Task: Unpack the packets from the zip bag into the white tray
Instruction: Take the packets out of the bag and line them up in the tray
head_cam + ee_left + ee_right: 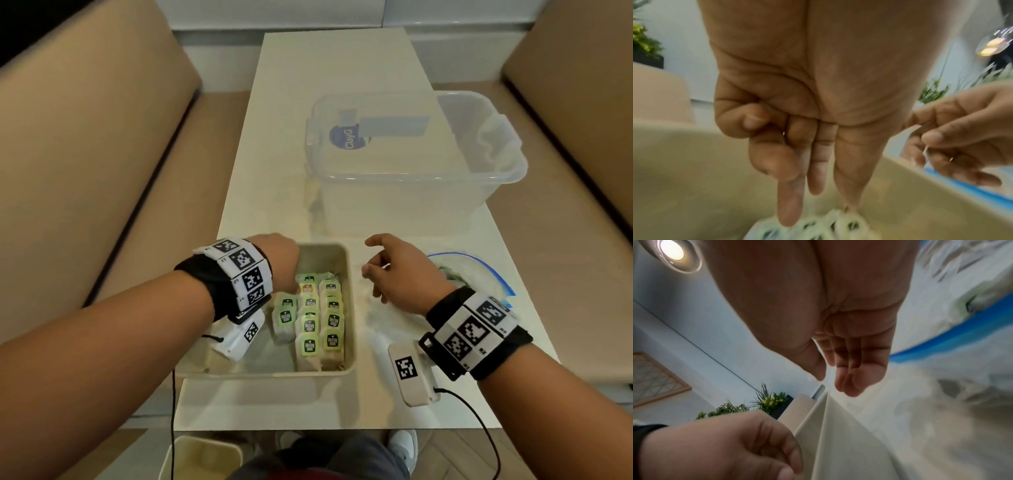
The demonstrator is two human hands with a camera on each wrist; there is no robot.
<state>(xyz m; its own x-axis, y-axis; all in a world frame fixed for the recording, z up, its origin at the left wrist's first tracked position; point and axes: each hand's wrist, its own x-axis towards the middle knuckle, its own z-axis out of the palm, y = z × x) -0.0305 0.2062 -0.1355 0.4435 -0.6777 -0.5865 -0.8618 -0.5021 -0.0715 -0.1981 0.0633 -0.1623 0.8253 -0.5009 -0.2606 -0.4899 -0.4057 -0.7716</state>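
Observation:
The white tray (350,308) sits on the table in front of me, with several green-labelled packets (310,325) lined up in rows in its right half. My left hand (294,286) reaches down into the tray. In the left wrist view its straight fingers (789,203) touch the tops of the blurred packets (838,224); the little finger is curled. My right hand (368,260) hovers just right of the tray, loosely curved and holding nothing (830,384). Behind it lies the clear zip bag (479,274) with a blue seal (951,337); a packet shows inside.
A large clear plastic bin (411,164) with a blue label stands on the table (335,85) behind the tray. Tan benches (85,154) flank the table on both sides. A beige container (202,459) sits on the floor near my feet.

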